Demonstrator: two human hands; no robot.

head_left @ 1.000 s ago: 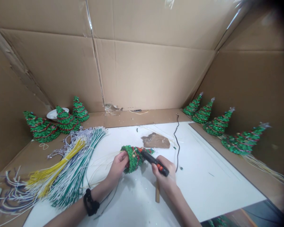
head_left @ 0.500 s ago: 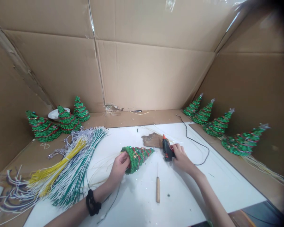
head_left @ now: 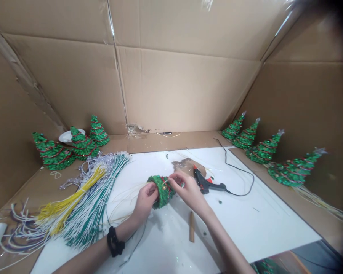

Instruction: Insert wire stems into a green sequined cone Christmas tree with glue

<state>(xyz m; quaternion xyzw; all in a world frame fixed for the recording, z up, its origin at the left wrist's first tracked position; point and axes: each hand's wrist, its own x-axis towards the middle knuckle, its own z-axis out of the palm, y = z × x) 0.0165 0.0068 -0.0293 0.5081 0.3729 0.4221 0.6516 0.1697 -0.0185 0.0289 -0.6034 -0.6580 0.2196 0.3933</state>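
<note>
A small green Christmas tree (head_left: 162, 193) with red trim lies on its side over the white board, its base toward the left. My left hand (head_left: 146, 198) grips it at the base, the fingertips tucked inside the rim. Over the tree's upper side my right hand (head_left: 185, 186) is closed, thumb and forefinger pinched together; whatever is between them is too small to make out. The tree's tip is hidden behind that hand. A black glue gun (head_left: 207, 183) with an orange nozzle rests on the board to the right, on the edge of a brown cardboard scrap (head_left: 188, 166).
A wooden-handled awl (head_left: 191, 227) lies near the right forearm. Bundles of yellow wires (head_left: 82, 192) and green wires (head_left: 103, 198) spread at left. Several finished trees (head_left: 293, 171) line the right side, others (head_left: 55, 154) the left. The gun's black cord (head_left: 250, 188) curves to the back.
My right hand has let go of the glue gun, which now lies turned on the board, and has moved left onto the tree. My left hand keeps its hold.
</note>
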